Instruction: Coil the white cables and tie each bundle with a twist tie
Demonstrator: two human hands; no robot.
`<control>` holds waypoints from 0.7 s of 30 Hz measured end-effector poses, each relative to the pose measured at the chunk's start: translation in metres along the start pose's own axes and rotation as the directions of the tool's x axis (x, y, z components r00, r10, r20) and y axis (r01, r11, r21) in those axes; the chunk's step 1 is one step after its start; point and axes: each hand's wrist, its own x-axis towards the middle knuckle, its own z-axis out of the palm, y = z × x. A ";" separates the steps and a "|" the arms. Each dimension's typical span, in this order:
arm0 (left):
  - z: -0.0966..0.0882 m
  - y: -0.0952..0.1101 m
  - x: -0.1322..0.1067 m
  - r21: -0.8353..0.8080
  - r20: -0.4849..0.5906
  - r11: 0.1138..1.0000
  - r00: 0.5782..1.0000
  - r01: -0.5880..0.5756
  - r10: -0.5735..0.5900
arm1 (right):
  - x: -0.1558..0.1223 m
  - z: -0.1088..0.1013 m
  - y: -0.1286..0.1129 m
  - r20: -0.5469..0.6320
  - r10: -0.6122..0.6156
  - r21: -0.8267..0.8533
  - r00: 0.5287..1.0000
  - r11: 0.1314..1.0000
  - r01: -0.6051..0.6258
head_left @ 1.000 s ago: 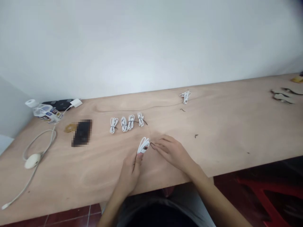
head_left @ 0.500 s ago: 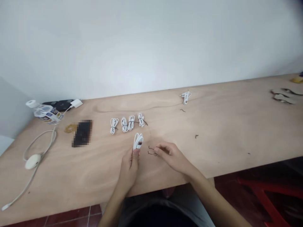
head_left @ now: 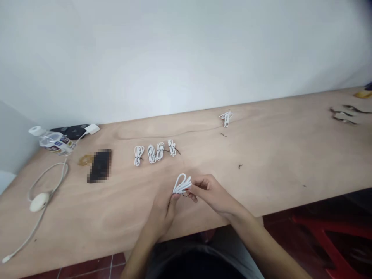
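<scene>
A coiled white cable (head_left: 181, 184) is pinched between the thumb and fingers of my left hand (head_left: 163, 209), its loops tipped to the right. My right hand (head_left: 209, 192) is closed on a thin black twist tie (head_left: 185, 195), with its fingertips right at the coil's right side; the tie's far part is hidden by fingers and cable. Behind my hands, several white cable bundles bound with black ties lie in a row, the rightmost bundle (head_left: 172, 148) nearest the coil. One more white cable bundle (head_left: 226, 119) rests farther back, beside a loose black tie (head_left: 223, 135).
On the left are a plastic bottle (head_left: 56, 142), black boxes (head_left: 76, 131), a blurred dark object (head_left: 100, 166) and a long white cord (head_left: 43, 217). Another black tie (head_left: 240, 166) lies right of my hands. Dark-ended strips (head_left: 343, 115) lie far right. A red stool (head_left: 319, 228) stands below the table edge.
My left hand has moved right and tilted the cable coil over. The black tie in my right hand, held apart from the coil before, is now against it.
</scene>
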 end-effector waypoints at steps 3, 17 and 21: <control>-0.002 -0.001 -0.002 0.021 0.040 0.999 0.999 -0.030 0.029 | 0.003 0.000 0.001 -0.009 0.018 0.008 1.000 1.000 -0.018; -0.005 0.009 -0.007 0.000 0.161 0.999 0.986 -0.041 0.040 | 0.008 0.004 0.017 -0.144 -0.094 -0.117 0.985 0.990 0.077; -0.002 0.006 -0.002 0.017 0.091 0.997 0.993 -0.075 0.073 | 0.008 0.009 0.016 -0.132 -0.113 -0.074 0.985 0.992 0.104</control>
